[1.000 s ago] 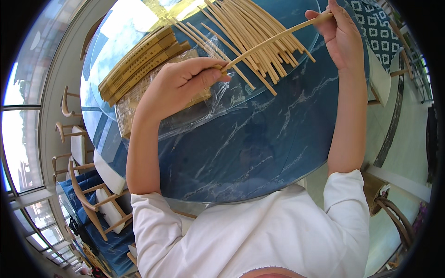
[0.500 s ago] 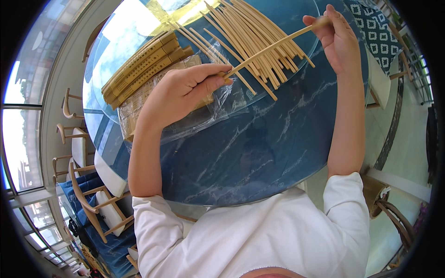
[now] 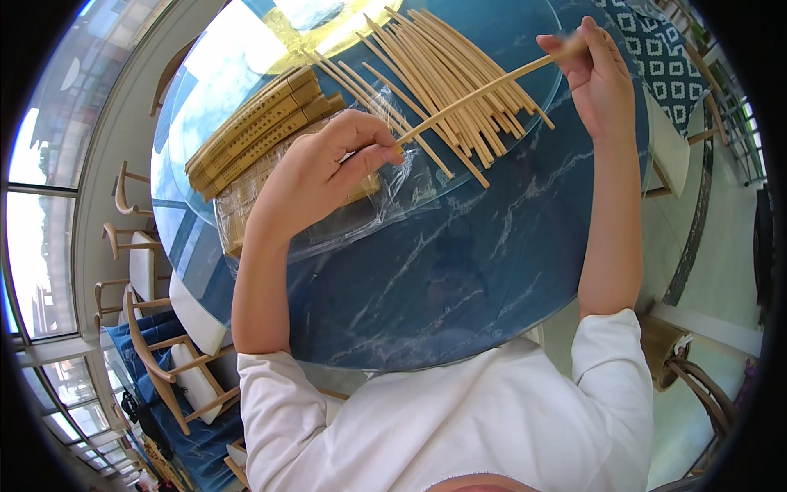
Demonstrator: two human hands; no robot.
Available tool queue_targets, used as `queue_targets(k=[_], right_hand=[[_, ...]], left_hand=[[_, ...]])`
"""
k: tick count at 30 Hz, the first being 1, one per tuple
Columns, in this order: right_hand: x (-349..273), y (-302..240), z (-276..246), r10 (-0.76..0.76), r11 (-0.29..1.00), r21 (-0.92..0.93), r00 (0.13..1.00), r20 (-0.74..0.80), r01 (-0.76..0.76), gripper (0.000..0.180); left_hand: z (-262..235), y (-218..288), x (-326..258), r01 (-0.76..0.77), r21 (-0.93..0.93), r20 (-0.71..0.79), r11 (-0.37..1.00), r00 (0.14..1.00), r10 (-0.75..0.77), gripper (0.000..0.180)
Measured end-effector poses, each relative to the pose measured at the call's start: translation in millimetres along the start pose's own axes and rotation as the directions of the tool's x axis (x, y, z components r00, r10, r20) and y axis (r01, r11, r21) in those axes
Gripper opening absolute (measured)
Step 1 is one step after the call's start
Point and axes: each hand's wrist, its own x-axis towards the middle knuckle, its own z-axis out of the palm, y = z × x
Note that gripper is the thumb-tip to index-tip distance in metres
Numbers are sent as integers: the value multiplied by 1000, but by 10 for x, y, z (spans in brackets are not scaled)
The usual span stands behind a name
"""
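A single wooden chopstick (image 3: 484, 88) is held slantwise above the table, rising from left to right. My left hand (image 3: 320, 168) pinches its lower end between thumb and fingers. At the upper end, my right hand (image 3: 601, 78) has its fingers around the tip, which is blurred. Beyond and beneath the held stick lies a fanned pile of loose wooden chopsticks (image 3: 434, 61). Left of the pile, long gold printed packs (image 3: 254, 127) are stacked on a clear plastic wrapper (image 3: 352, 221) with more gold bundles inside, partly hidden by my left hand.
Everything rests on a round blue marbled table (image 3: 443, 279) with a glass turntable on it. A shiny yellow item (image 3: 320, 37) is at the far side. Wooden chairs (image 3: 193, 369) stand to the left, and a patterned blue cloth (image 3: 656, 61) hangs at the far right.
My left fingers have shifted their pinch slightly lower on the chopstick's end. My right hand keeps hold of the other end, a little lower in view.
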Motion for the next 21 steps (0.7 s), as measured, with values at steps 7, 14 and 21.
queue_targets(k=[7, 14, 21], right_hand=[[-124, -139, 447, -76, 996, 41, 996, -56, 78, 29], [-109, -120, 381, -73, 993, 91, 997, -15, 74, 29], [-115, -98, 425, -23, 993, 113, 998, -55, 29, 24]], left_hand=[[11, 0, -1, -7, -3, -10, 1000, 1000, 7, 17], [11, -33, 4, -56, 13, -2, 998, 998, 56, 21], [14, -51, -14, -3, 15, -11, 1000, 1000, 3, 26]])
